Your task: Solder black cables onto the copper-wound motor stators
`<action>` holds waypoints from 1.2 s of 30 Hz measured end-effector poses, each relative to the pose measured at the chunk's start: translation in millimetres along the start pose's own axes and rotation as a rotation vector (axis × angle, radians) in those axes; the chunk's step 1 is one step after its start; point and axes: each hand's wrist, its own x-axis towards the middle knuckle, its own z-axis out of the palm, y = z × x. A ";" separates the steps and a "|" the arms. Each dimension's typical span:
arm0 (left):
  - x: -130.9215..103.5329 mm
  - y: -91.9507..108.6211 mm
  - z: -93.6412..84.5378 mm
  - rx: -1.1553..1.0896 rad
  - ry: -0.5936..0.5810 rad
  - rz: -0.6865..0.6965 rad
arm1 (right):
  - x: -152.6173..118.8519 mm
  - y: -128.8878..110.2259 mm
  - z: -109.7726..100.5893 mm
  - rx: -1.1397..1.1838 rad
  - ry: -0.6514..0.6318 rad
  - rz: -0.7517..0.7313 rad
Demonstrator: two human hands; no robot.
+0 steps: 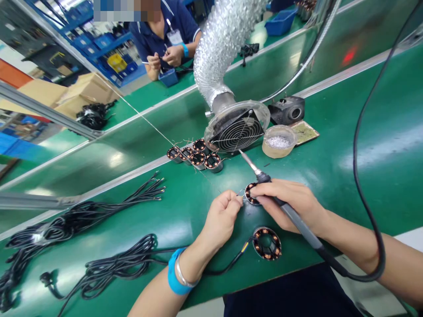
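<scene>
My right hand point(291, 204) holds a soldering iron point(292, 215), its metal tip pointing up and left toward the round fan grille. The fingers of that hand also rest on a small copper-wound stator point(250, 192). My left hand point(224, 215) is closed in a pinch on thin wire ends at the left side of this stator. Nearer to me lies a second stator point(267, 243), joined to a black cable with a yellow mark point(245, 246). Several more stators point(198, 159) stand grouped beside the grille.
A fume extractor point(238, 132) with a foil duct point(211, 57) stands at the back. Right of it are a round tin point(279, 141) and an iron holder point(289, 110). Black cable bundles point(115, 264) lie left. A person point(165, 39) works across the bench.
</scene>
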 end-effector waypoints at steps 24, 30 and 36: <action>-0.1 -1.8 0.5 0.074 0.017 0.047 | -1.1 -17.6 -27.8 0.211 0.069 0.077; -1.3 -2.5 0.5 0.128 0.015 0.077 | -0.5 -21.2 -23.7 0.172 0.067 0.010; -2.7 -1.6 0.5 0.151 0.006 0.098 | -0.2 -22.0 -19.0 0.103 0.046 -0.134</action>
